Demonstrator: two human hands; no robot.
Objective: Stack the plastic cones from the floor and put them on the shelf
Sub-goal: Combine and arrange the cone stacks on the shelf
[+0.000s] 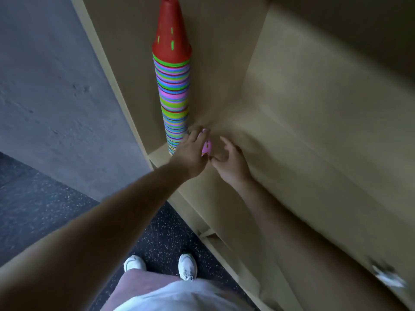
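Note:
A tall stack of coloured plastic cones, topped by a red cone, stands on the wooden shelf in its left back corner. Beside the foot of the stack sits a small pink cone. My left hand reaches in and grips the pink cone from the left, fingers over its top. My right hand lies just right of the cone with fingers loosely curled, its thumb near the cone's base. Most of the pink cone is hidden by my left hand.
The shelf's left side panel runs up beside the stack, with a grey wall beyond it. A lower shelf edge shows below. I stand on dark speckled floor, my white shoes close to the unit.

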